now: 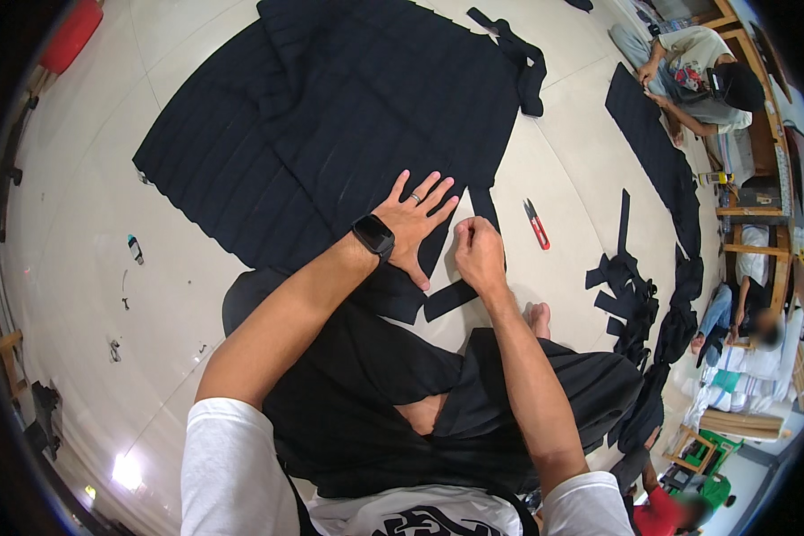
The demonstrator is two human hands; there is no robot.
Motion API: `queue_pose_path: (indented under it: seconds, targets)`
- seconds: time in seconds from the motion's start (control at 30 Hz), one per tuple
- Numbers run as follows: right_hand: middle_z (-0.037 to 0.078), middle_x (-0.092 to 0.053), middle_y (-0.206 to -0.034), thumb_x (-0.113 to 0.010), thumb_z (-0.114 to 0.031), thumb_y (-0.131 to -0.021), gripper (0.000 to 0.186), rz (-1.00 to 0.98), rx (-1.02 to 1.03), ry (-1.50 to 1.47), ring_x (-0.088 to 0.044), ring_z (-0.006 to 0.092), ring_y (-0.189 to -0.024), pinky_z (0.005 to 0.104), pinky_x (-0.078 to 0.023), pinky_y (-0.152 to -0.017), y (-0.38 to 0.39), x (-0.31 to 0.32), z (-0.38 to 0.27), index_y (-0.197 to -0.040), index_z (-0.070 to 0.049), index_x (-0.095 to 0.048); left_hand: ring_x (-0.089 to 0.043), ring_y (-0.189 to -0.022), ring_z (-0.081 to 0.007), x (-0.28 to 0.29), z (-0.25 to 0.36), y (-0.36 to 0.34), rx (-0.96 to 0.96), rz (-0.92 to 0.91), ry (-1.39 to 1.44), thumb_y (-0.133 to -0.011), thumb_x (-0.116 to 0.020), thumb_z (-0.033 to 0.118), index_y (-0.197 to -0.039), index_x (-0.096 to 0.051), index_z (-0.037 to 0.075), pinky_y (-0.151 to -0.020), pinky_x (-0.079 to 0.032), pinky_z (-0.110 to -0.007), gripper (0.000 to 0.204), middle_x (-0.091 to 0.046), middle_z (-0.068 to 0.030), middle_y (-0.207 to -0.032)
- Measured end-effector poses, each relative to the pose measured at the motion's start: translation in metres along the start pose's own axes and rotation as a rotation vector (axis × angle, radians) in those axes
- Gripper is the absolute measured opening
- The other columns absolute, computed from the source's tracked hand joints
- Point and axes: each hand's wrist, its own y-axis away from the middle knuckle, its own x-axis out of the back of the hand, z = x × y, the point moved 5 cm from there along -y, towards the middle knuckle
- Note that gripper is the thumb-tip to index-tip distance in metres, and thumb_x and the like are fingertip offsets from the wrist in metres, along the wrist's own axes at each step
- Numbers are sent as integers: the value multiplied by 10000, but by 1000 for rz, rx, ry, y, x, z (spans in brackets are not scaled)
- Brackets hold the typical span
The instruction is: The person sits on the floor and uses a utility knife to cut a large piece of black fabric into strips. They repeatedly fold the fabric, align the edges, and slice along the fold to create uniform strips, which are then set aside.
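A large black pleated cloth (330, 98) lies spread over the floor in front of me. My left hand (411, 230) rests flat on its near edge, fingers spread, with a ring and a dark watch on that arm. Just right of it, my right hand (480, 255) is closed in a pinch, thumb against curled fingers; what sits between the fingertips is too small to make out. A black fabric strap (484, 204) runs from the cloth behind this hand, and a strap end (449, 300) lies beside its wrist. Red-handled thread snips (537, 225) lie on the floor to the right.
Black strap pieces (628, 290) lie heaped at the right, beside a long black cloth strip (657, 138) that a seated person (701, 80) handles. Other people sit farther right. A small bottle-like object (135, 249) and thread scraps lie on the left floor (174, 313).
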Motion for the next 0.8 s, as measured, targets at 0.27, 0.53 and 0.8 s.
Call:
queue_pose_path:
  seconds: [0.27, 0.53, 0.8]
  targets:
    - [213, -665, -969, -626, -98, -962, 123, -44, 154, 84, -680, 420, -880, 492, -544, -787, 11, -2, -21, -949, 14, -675, -58, -1601, -436, -3, -2, 2, 5, 8, -7, -505, -755, 926, -1646, -229, 61, -1214, -115, -725, 1526, -85, -230, -1732]
    - [215, -667, -949, -617, -97, -966, 127, -37, 27, -60, -681, 418, -895, 496, -538, -807, 1, 5, -2, -954, 13, -680, -67, -1599, -441, -4, -2, 0, -7, 24, 1, -504, -750, 931, -1648, -235, 71, -1213, -108, -728, 1521, -101, -227, -1730]
    - [174, -689, -922, -651, -85, -963, 109, -31, 185, 137, -681, 333, -781, 429, -534, -730, 8, -1, -15, -996, 13, -685, -66, -1600, -437, -2, -1, 0, -7, 27, 8, -503, -756, 927, -1647, -235, 65, -1216, -111, -723, 1524, -99, -227, -1731]
